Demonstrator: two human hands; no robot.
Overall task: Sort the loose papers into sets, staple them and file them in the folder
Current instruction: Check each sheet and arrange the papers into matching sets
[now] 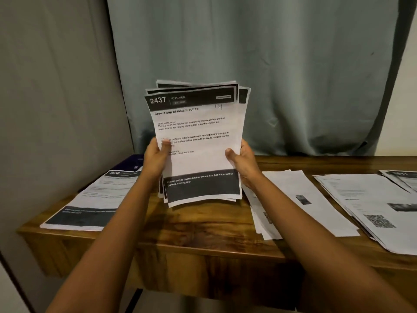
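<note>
Both hands hold a stack of papers (198,143) upright in the air, above the middle of the wooden worktop (203,227) and clear of it. The left hand (155,157) grips the stack's left edge: its thumb (166,144) presses on the front of the top sheet, and the other fingers are curled behind the paper, out of sight. The right hand (242,162) grips the right edge the same way, with its thumb (229,152) on the front and the remaining fingers hidden behind. The sheets are not squared up (corners of several back pages fan out at the top and bottom). The top sheet has a dark header reading "2437 KITCHEN", the title "Brew a cup of instant coffee", and a dark band near its foot.

4 groups of paper lie flat on the worktop. At the left is a pile (90,199) whose top page is headed "3638", with one corner lying over a dark purple flat thing (130,162); I cannot tell whether that is the folder. To the right lie a white pile (293,199), a wider spread of pages (372,206) with a printed code, and more sheets (404,177) at the far edge. A grey-green curtain (248,64) hangs behind.
</note>
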